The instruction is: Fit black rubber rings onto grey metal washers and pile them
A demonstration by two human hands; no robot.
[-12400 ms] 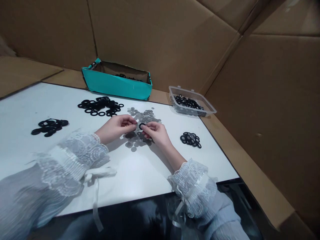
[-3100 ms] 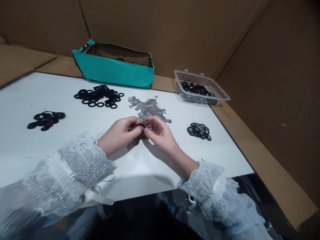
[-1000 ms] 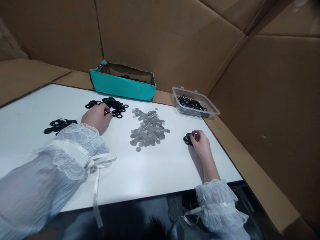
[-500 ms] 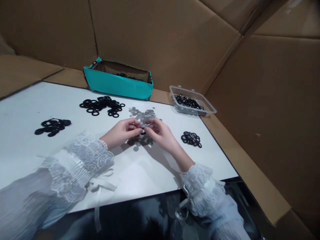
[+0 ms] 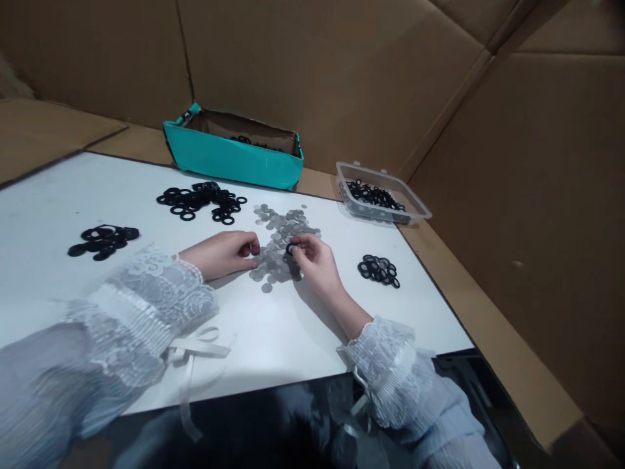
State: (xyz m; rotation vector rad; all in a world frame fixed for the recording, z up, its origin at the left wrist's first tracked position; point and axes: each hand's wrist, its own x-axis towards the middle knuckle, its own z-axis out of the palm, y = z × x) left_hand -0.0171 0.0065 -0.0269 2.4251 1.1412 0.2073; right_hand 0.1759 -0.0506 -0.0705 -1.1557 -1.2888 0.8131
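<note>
My right hand (image 5: 315, 260) pinches a small black ring (image 5: 290, 249) between thumb and fingertips, over the right side of a pile of small grey discs (image 5: 276, 260). At the left edge of that pile is my left hand (image 5: 224, 254), its fingers curled, thumb and fingertips apart, with nothing seen between them. Black rings (image 5: 188, 215) lie in a loose pile behind my left hand. To the right of my right hand sits a small cluster of black rings (image 5: 378, 270), some with grey inside.
A teal box (image 5: 234, 156) holding black rings stands at the back. Right of it, a clear plastic container (image 5: 415, 208) holds more rings. Black pieces (image 5: 102, 244) lie at the left of the white board (image 5: 273, 352). Cardboard walls (image 5: 342, 78) surround the work surface.
My hands have come apart. The left one has moved left, away from the ring, while the right one keeps the ring and has shifted slightly right. The view has shifted a little.
</note>
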